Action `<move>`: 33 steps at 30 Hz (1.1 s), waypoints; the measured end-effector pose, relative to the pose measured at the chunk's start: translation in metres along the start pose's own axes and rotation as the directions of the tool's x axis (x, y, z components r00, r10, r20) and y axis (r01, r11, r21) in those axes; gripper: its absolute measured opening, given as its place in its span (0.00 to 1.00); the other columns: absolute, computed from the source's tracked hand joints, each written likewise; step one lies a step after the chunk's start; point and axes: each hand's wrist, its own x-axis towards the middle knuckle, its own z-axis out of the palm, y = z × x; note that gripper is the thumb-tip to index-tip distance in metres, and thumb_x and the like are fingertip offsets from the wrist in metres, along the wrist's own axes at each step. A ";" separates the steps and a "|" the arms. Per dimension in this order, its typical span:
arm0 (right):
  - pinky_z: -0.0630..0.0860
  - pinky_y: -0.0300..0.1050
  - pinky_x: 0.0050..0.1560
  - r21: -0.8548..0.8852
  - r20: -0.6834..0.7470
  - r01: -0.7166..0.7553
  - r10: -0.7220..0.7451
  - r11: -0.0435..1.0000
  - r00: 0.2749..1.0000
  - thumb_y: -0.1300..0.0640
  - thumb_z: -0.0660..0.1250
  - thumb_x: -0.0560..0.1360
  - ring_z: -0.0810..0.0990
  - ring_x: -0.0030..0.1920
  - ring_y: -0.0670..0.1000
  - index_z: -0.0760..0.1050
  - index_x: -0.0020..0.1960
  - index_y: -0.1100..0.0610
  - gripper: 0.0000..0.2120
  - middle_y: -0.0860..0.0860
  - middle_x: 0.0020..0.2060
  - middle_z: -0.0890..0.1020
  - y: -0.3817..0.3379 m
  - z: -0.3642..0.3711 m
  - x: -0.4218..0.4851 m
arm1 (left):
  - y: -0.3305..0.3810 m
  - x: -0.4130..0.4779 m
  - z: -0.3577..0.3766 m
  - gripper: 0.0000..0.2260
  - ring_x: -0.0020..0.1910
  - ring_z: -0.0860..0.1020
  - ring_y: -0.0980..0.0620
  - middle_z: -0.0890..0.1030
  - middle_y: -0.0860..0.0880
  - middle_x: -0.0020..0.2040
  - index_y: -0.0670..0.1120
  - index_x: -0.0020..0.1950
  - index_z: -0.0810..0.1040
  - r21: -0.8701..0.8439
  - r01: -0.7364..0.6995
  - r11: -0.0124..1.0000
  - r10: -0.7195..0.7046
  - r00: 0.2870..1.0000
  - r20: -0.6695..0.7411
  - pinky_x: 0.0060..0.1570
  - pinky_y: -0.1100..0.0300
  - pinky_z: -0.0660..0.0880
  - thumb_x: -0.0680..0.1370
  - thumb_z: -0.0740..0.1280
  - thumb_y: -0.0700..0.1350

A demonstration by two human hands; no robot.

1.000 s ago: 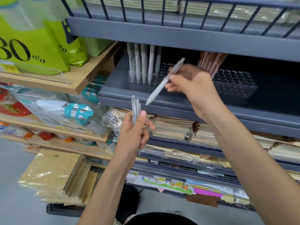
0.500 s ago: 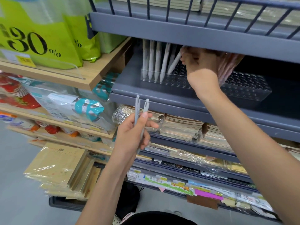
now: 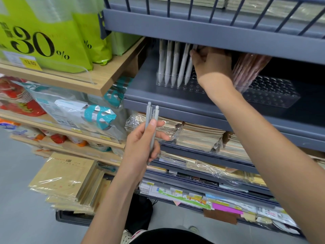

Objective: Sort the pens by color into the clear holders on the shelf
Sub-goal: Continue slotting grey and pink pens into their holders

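– Seating noted: a pale pen (image 3: 188,71) is pinched near its top by the right hand (image 3: 211,66), tip down in the left clear holder (image 3: 191,88), beside four pale pens (image 3: 168,62) stood there.
– And the left hand (image 3: 140,143)?
– Two grey pens (image 3: 151,118) are gripped upright in curled fingers (image 3: 156,151), below the shelf (image 3: 175,101).
– Next move?
– Release is judged due once the tip is socketed. A grey pen is then to be passed across and a free hole found. Pink pens (image 3: 246,71) are kept in the right holder (image 3: 274,97).
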 end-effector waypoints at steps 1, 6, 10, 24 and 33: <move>0.71 0.49 0.63 -0.006 -0.003 0.002 -0.002 1.000 1.000 0.47 0.62 0.79 0.77 0.59 0.60 0.79 0.54 0.61 0.17 0.58 0.55 0.82 0.000 0.000 0.000 | -0.001 0.000 -0.001 0.12 0.20 0.66 0.55 0.84 0.46 0.40 0.50 0.53 0.82 -0.024 0.007 1.000 -0.007 1.000 0.002 0.19 0.66 0.62 0.84 0.61 0.53; 0.74 0.49 0.59 0.036 -0.006 -0.007 0.007 0.999 1.000 0.48 0.64 0.78 0.80 0.54 0.59 0.79 0.50 0.61 0.15 0.57 0.50 0.83 0.003 -0.001 -0.003 | -0.001 0.001 -0.002 0.13 0.21 0.65 0.55 0.83 0.44 0.40 0.48 0.55 0.82 -0.090 0.030 0.995 -0.028 0.999 0.024 0.19 0.64 0.61 0.85 0.57 0.46; 0.74 0.46 0.56 -0.012 -0.005 0.003 -0.003 1.000 1.000 0.45 0.65 0.78 0.80 0.53 0.57 0.79 0.48 0.58 0.15 0.54 0.48 0.84 0.002 0.000 -0.005 | -0.002 0.000 0.000 0.14 0.21 0.65 0.55 0.83 0.43 0.41 0.52 0.51 0.84 -0.099 0.020 0.995 -0.017 0.999 0.032 0.19 0.65 0.62 0.85 0.58 0.46; 0.71 0.38 0.50 0.078 0.044 0.016 -0.019 0.997 0.999 0.47 0.67 0.77 0.81 0.50 0.53 0.78 0.54 0.58 0.14 0.49 0.44 0.84 0.012 0.001 -0.008 | -0.003 -0.002 0.007 0.11 0.22 0.68 0.54 0.85 0.44 0.47 0.50 0.54 0.73 -0.014 -0.081 0.997 0.081 0.997 0.016 0.20 0.64 0.64 0.80 0.63 0.57; 0.80 0.46 0.45 0.404 0.122 -0.010 -0.042 0.915 0.992 0.47 0.67 0.74 0.82 0.39 0.46 0.79 0.45 0.48 0.05 0.46 0.37 0.83 0.022 -0.028 -0.064 | -0.005 -0.001 0.016 0.08 0.29 0.72 0.54 0.84 0.48 0.45 0.53 0.50 0.81 -0.026 -0.085 0.996 0.085 0.996 -0.007 0.28 0.64 0.70 0.81 0.63 0.43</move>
